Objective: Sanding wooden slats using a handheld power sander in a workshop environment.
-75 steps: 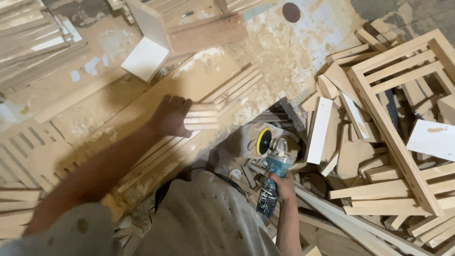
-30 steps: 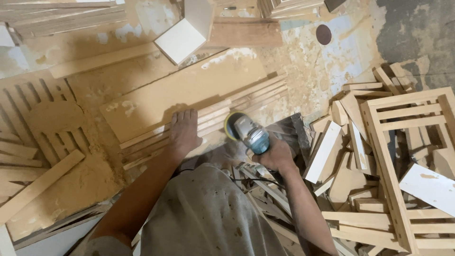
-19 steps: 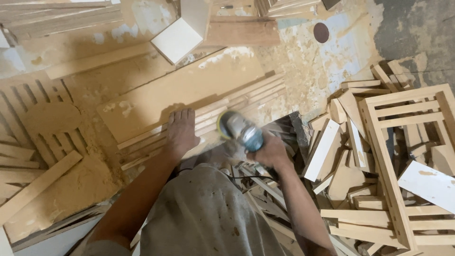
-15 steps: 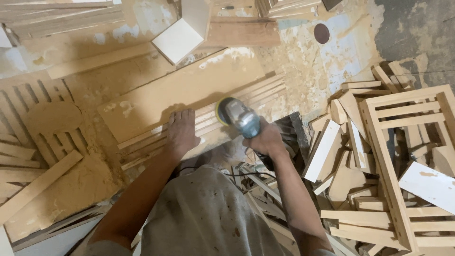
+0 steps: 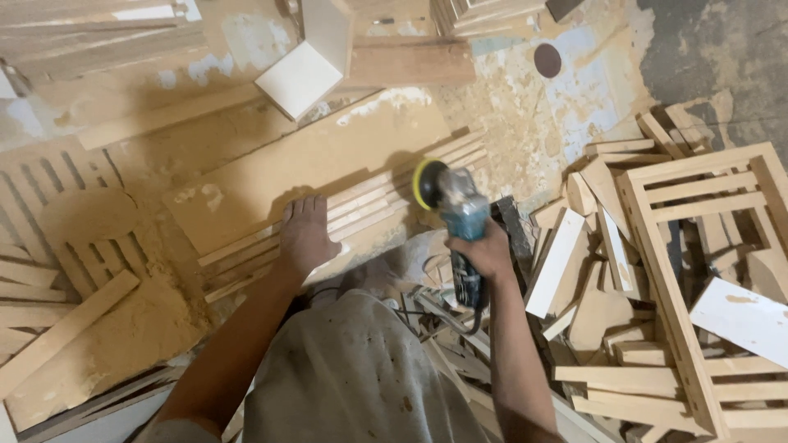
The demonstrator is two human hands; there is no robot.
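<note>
— What are the hands doing?
— The left hand [image 5: 304, 236] lies flat, fingers spread, pressing a row of wooden slats [image 5: 361, 205] on the dusty desk [image 5: 271, 176]. The right hand [image 5: 486, 253] is clamped around a blue sander [image 5: 460, 220].
— And the pad?
— Its yellow-rimmed disc [image 5: 427, 184] sits at the slats' far end, probably touching; blur hides it.
— Around them?
— Offcuts [image 5: 591, 271] and a slatted frame [image 5: 698, 271] to the right.

Sawdust-coated floor [image 5: 525, 107] – offcut pile [image 5: 599, 279] and slatted wooden frame [image 5: 698, 246] at right, white box [image 5: 300, 78] beyond.
</note>
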